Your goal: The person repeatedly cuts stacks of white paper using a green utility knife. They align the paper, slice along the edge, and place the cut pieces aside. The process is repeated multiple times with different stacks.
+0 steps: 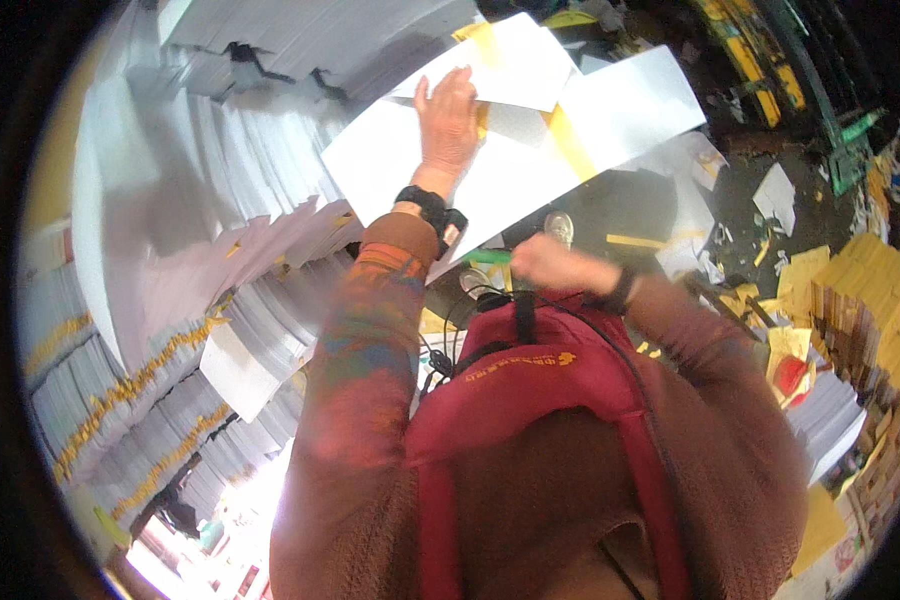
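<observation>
Large white paper sheets (630, 97) with yellow strips (570, 142) across them lie before me. My left hand (450, 124) rests on them, its fingers spread at the edge of an upper white sheet (525, 67). A black band is around that wrist. My right hand (551, 262) is blurred and hangs in front of my red apron (547, 375), just below the sheets' lower edge. Its fingers look curled, and whether anything is in them cannot be told. Thin black cables hang at the top of the apron.
Tall stacks of white paper (217, 157) stand on the left, with lower bundles (142, 427) edged in yellow below. A pile of yellow card pieces (862, 292) is at the right. Paper scraps (776, 199) litter the dark floor. A green and yellow metal frame (750, 60) stands upper right.
</observation>
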Motion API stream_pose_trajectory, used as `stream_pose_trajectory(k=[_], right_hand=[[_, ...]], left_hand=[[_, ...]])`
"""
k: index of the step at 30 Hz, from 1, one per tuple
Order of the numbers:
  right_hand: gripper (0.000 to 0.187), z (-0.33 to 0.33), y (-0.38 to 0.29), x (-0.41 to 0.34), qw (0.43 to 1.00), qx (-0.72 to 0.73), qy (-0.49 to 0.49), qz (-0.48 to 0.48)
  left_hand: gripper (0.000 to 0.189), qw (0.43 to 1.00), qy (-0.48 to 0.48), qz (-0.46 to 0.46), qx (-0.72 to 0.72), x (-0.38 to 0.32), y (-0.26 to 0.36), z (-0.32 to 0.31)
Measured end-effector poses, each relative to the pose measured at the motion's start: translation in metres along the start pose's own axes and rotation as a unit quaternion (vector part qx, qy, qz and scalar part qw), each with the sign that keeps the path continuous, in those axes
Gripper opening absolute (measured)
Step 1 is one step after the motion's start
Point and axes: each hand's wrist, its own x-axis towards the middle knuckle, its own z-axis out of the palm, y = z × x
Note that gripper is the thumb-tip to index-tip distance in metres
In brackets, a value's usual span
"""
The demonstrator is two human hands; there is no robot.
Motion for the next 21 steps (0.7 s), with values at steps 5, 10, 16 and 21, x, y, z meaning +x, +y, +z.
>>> stream_pose_trajectory(k=[5, 10, 16, 21], right_hand=[[0.030, 0.155, -0.050, 0.058, 0.982, -0.011, -0.176, 0.072], [0.026, 0.078, -0.061, 0.045, 0.973, -0.042, -0.179, -0.143], [0.022, -0.084, -0.141, 0.029, 0.914, 0.334, -0.166, 0.161], [0.011, -0.130, -0.220, 0.131, 0.919, 0.390, 0.009, -0.065]], left_hand=[[0.022, 0.999, -0.023, -0.026, -0.001, -0.005, -0.001, 0.004], [0.032, 0.998, 0.065, 0.005, -0.017, 0.008, 0.005, -0.031], [0.020, 0.858, 0.185, -0.331, -0.347, -0.060, 0.011, -0.189], [0.033, 0.796, 0.460, -0.391, 0.040, -0.155, -0.044, -0.376]])
